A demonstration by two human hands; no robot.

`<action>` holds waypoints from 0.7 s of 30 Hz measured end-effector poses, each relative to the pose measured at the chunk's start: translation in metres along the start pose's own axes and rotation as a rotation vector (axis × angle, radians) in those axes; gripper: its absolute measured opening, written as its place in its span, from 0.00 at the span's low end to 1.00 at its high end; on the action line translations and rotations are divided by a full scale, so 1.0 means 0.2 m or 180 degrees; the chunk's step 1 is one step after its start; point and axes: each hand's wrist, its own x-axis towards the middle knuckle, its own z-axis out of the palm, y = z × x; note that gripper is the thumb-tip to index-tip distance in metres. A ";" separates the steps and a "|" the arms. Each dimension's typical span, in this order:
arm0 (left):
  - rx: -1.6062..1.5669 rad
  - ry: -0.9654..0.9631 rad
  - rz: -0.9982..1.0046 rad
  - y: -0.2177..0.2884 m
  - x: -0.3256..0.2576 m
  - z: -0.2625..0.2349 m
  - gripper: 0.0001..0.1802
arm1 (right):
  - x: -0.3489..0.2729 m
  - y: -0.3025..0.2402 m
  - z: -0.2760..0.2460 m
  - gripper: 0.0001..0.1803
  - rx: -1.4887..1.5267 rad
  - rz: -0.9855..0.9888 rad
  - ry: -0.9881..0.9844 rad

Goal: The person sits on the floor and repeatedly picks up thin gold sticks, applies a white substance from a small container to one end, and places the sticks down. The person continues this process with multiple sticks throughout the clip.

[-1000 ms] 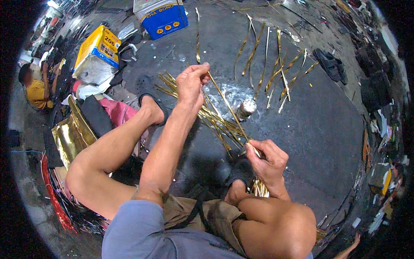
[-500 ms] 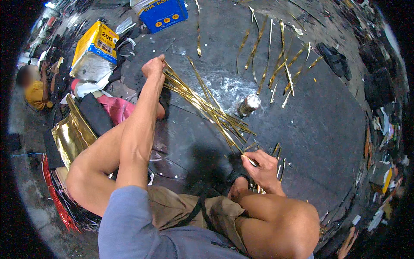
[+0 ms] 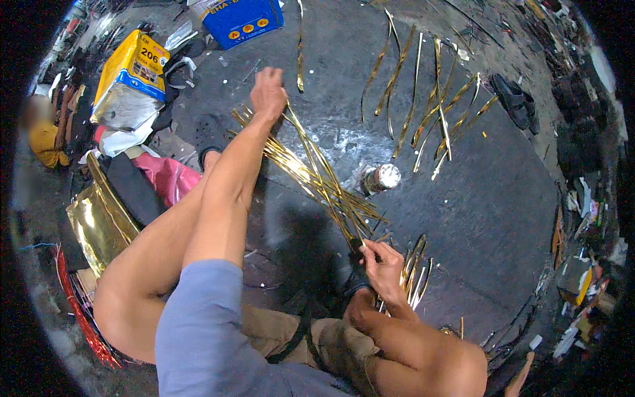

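My left hand (image 3: 268, 94) is stretched out with its fingers curled and slightly blurred, at the far end of a narrow gold strip (image 3: 305, 135). It appears to grip that end; the fingertips are partly hidden. Thumb and fingers of my right hand (image 3: 385, 266) pinch the near end of a gold strip, close to my right foot. Between the hands, a loose bundle of shiny gold strips (image 3: 289, 163) lies slantwise on the dark ground, passing beneath my left wrist. Beside its near part stands a small can (image 3: 381, 178) with whitish smears around it.
Several separate gold strips (image 3: 436, 99) lie at the far right near black sandals (image 3: 514, 102). More strips (image 3: 415, 271) are beside my right forearm. A yellow tin (image 3: 132, 79), a blue tin (image 3: 246, 25), pink material (image 3: 169, 177) and a gold sheet (image 3: 99, 215) are at left.
My left hand has moved right, away from the bundle's far end to the separate strip's end. My right hand has come slightly left and nearer, still pinching. The view has shifted a little.
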 end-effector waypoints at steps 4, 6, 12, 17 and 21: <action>0.0346 -0.0581 0.1582 0.12 0.15 0.15 0.15 | 0.05 0.02 0.00 0.17 -0.0042 0.0727 0.0113; 0.0491 -0.0543 0.1908 0.10 0.17 0.19 0.09 | 0.07 0.06 -0.02 0.21 -0.0436 0.0679 0.0078; 0.0057 -0.0501 0.1869 0.04 0.19 0.23 0.06 | 0.11 -0.07 -0.16 0.29 -0.1408 0.0359 0.0226; -0.1099 -0.0121 0.1277 0.29 0.03 -0.19 0.10 | 0.18 -0.19 -0.22 0.19 -0.0771 -0.0462 0.0588; -0.2954 -0.0171 0.0395 0.74 -0.33 -0.56 0.09 | 0.34 -0.43 -0.30 0.22 -0.0583 -0.1228 0.1067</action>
